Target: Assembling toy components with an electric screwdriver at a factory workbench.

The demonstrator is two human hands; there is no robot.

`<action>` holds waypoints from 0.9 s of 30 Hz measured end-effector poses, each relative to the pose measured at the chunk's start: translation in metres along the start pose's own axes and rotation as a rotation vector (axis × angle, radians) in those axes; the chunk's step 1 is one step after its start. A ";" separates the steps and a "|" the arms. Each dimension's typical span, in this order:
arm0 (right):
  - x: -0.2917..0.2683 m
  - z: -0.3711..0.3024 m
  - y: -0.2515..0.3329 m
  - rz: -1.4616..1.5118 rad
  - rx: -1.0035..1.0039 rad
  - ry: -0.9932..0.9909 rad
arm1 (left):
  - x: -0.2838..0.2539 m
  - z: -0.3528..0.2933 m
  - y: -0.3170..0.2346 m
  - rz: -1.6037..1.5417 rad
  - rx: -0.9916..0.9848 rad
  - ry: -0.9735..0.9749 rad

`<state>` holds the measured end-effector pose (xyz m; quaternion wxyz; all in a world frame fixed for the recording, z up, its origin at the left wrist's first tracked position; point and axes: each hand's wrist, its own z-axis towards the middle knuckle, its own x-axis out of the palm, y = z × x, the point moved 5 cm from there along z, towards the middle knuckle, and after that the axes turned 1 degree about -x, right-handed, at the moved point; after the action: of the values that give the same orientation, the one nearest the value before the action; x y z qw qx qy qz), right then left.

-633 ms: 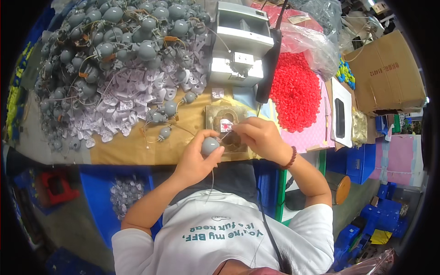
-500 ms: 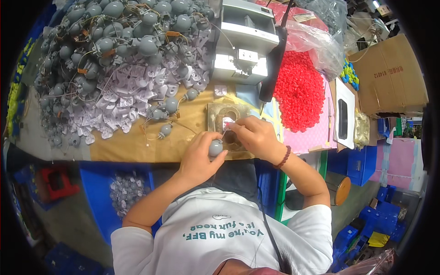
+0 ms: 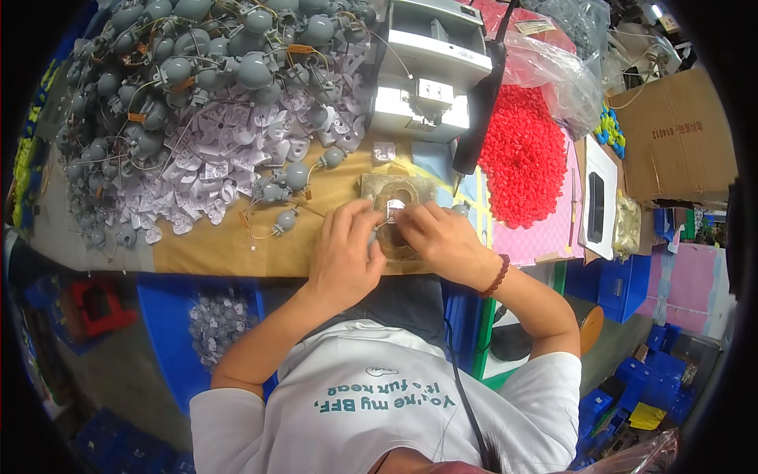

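The fingers of the left hand (image 3: 346, 257) are bent toward the fingers of the right hand (image 3: 448, 246), which point down and inward; whether either set pinches anything cannot be told, the tips being partly hidden. Between the two hands lies a small white piece (image 3: 394, 205), seated in the recess of a worn, brownish block (image 3: 422, 186). The right fingertips are just beside this piece. The block rests on the desk (image 3: 229, 257), whose near part is covered in brown sheeting. A dark red beaded bracelet (image 3: 495, 276) encircles the right wrist.

Beyond the block, a single pale plate (image 3: 384, 152) lies flat, near a white and grey machine (image 3: 430, 67). Along the machine's right side slants a black tool (image 3: 477, 118), its slim tip directed toward the desk. To the left are a heap of white plastic parts (image 3: 209, 174) and, behind it, a larger heap of grey balls (image 3: 189, 71) with wires. To the right, a mound of red pieces (image 3: 525, 158) sits on a pink sheet (image 3: 567, 229).
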<state>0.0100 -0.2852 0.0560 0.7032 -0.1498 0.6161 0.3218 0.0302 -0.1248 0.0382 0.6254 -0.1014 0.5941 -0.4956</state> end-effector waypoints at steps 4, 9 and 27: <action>-0.002 -0.007 -0.006 0.138 0.054 -0.011 | 0.019 0.005 -0.018 0.390 0.214 0.077; -0.033 -0.038 -0.056 0.548 0.417 -0.193 | 0.026 0.003 -0.011 0.423 0.256 0.050; 0.029 -0.035 -0.072 1.665 0.598 -0.620 | 0.023 0.007 -0.005 0.329 0.300 0.057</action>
<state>0.0297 -0.3522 0.0076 0.3888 0.6189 0.3673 0.5752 0.0288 -0.1475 0.0290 0.6888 0.1052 0.5396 -0.4726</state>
